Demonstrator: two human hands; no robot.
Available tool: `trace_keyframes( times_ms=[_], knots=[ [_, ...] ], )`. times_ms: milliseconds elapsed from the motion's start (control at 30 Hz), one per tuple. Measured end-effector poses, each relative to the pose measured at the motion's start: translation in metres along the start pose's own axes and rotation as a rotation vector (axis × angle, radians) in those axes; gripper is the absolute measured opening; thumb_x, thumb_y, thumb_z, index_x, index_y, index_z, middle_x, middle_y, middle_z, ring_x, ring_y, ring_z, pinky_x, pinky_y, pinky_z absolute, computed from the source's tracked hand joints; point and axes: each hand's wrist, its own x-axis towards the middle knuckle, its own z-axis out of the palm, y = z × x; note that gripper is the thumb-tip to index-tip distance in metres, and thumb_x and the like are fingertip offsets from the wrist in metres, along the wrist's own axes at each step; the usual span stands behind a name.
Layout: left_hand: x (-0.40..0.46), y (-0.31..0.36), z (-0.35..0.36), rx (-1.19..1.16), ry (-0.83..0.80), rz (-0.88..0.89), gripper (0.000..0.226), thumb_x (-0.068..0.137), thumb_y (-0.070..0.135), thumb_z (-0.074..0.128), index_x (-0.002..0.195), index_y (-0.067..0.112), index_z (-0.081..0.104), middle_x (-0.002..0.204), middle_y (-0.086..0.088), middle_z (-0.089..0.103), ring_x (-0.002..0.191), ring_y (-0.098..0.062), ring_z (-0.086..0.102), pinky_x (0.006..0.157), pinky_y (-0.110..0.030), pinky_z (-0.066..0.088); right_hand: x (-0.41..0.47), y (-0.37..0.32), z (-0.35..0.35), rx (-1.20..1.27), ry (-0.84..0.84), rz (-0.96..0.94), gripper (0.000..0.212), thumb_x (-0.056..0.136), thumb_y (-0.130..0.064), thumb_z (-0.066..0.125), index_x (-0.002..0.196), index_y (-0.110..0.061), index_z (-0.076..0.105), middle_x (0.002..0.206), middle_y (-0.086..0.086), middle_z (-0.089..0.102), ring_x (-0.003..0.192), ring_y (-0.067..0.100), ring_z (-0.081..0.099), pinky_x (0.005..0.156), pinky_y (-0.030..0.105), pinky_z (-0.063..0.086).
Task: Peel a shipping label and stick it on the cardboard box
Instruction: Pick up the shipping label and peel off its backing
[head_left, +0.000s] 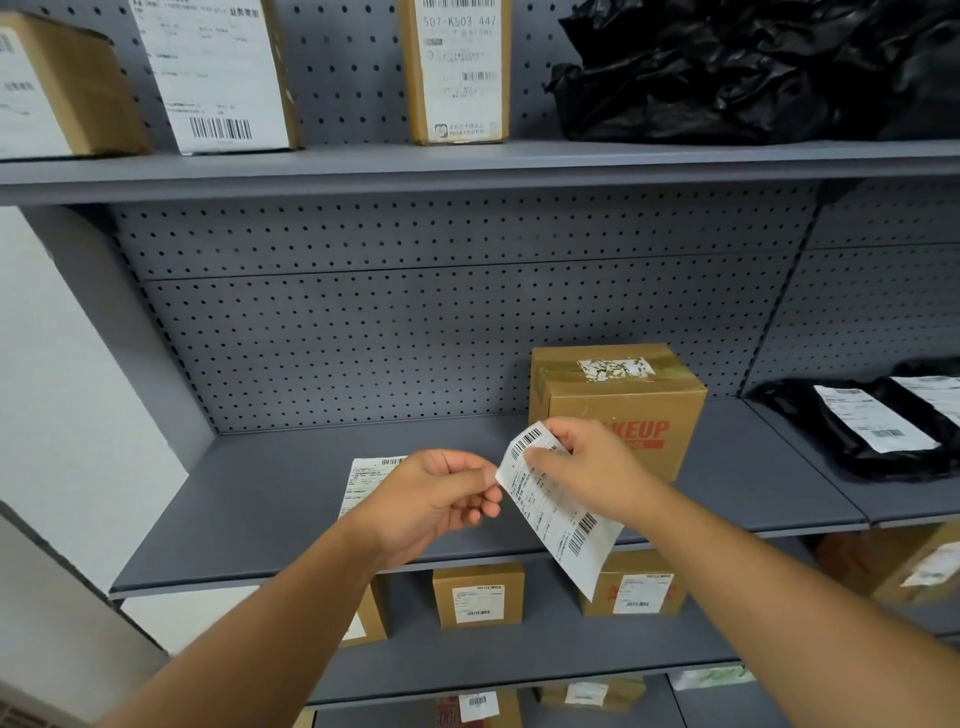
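Both hands pinching shipping label (558, 512) midair: left hand (434, 499) at edge, right hand (587, 462) up top, cardboard box (618, 400) just behind on shelf (260, 509).

Even, fairly bright indoor light falls from above and in front, with no harsh glare. Soft shadow gathers under the upper shelf (467, 174), well above the left hand (436, 499), and along the shelf's back corner to the left. The black plastic bag (753, 67), far up and right of the right hand (587, 467), shows dull sheen. Wide-angle bending bows the shelf edges towards the frame borders. Fine print is soft, and the outer corners slightly blurred.
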Motion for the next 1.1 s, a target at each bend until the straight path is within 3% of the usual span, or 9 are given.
trace_keyframes(
  times_ms=[100,200,267,333,400,533,700,867,1100],
  knots=[
    [0.001,0.002,0.0,-0.029,0.015,0.031,0.021,0.102,0.006,0.061,0.089,0.006,0.077,0.078,-0.005,0.07,0.068,-0.011,0.065,0.064,-0.019,0.054,0.003,0.0,0.009,0.05,0.032,0.01,0.011,0.097,-0.027,0.071,0.108,-0.028,0.071,0.096,-0.012,0.08,0.085,0.005,0.076,0.086,0.041,0.062],
    [0.004,0.003,-0.001,-0.043,0.079,0.055,0.021,0.103,0.004,0.059,0.089,0.005,0.075,0.078,-0.007,0.07,0.069,-0.012,0.065,0.063,-0.02,0.054,0.006,-0.002,0.02,-0.036,0.225,-0.022,0.042,0.091,-0.033,0.078,0.128,-0.029,0.061,0.119,-0.012,0.062,0.105,0.008,0.06,0.095,0.035,0.052],
    [0.006,0.003,-0.002,-0.047,0.143,0.066,0.02,0.103,0.003,0.058,0.092,0.003,0.074,0.078,-0.007,0.071,0.068,-0.012,0.065,0.063,-0.019,0.055,0.004,-0.009,0.023,-0.032,0.326,-0.079,0.026,0.092,-0.028,0.077,0.116,-0.027,0.066,0.108,-0.011,0.061,0.091,0.005,0.057,0.084,0.028,0.048],
    [0.008,0.002,-0.003,-0.057,0.199,0.083,0.019,0.103,0.004,0.058,0.093,0.002,0.074,0.078,-0.007,0.072,0.069,-0.012,0.066,0.064,-0.02,0.055,0.003,-0.014,0.025,0.027,0.297,-0.135,0.006,0.094,-0.02,0.072,0.096,-0.026,0.073,0.088,-0.012,0.068,0.073,0.002,0.059,0.07,0.021,0.046],
    [0.01,0.002,-0.005,-0.056,0.241,0.105,0.021,0.103,0.004,0.058,0.091,0.004,0.075,0.078,-0.006,0.072,0.07,-0.013,0.066,0.066,-0.02,0.054,0.003,-0.019,0.027,0.063,0.242,-0.164,0.013,0.094,-0.019,0.071,0.088,-0.028,0.077,0.079,-0.012,0.073,0.071,0.0,0.063,0.066,0.015,0.046],
    [0.013,0.001,-0.005,-0.009,0.296,0.135,0.024,0.102,0.004,0.058,0.087,0.007,0.077,0.077,-0.004,0.073,0.07,-0.011,0.066,0.068,-0.021,0.053,0.002,-0.029,0.033,0.05,0.154,-0.197,0.014,0.092,-0.021,0.073,0.087,-0.03,0.082,0.082,-0.014,0.078,0.077,0.0,0.068,0.069,0.013,0.049],
    [0.014,0.001,-0.007,0.071,0.323,0.14,0.021,0.101,0.003,0.06,0.094,0.004,0.079,0.078,-0.006,0.074,0.07,-0.011,0.067,0.067,-0.02,0.054,0.004,-0.029,0.035,0.019,0.163,-0.187,0.008,0.09,-0.024,0.076,0.091,-0.026,0.084,0.083,-0.01,0.08,0.08,0.004,0.072,0.074,0.022,0.057],
    [0.016,0.0,-0.005,0.132,0.343,0.165,0.018,0.1,0.005,0.062,0.1,0.003,0.08,0.078,-0.009,0.077,0.073,-0.011,0.069,0.07,-0.021,0.054,0.005,-0.03,0.031,0.053,0.147,-0.164,0.006,0.087,-0.028,0.083,0.09,-0.022,0.083,0.08,-0.008,0.078,0.072,-0.001,0.069,0.065,0.013,0.051],
    [0.019,0.002,-0.002,0.169,0.319,0.204,0.019,0.102,0.007,0.062,0.096,0.005,0.08,0.078,-0.004,0.077,0.073,-0.009,0.07,0.068,-0.019,0.053,0.006,-0.03,0.028,0.072,0.178,-0.13,0.01,0.089,-0.022,0.076,0.081,-0.026,0.081,0.076,-0.007,0.078,0.062,-0.002,0.063,0.06,0.018,0.048]
  ],
)
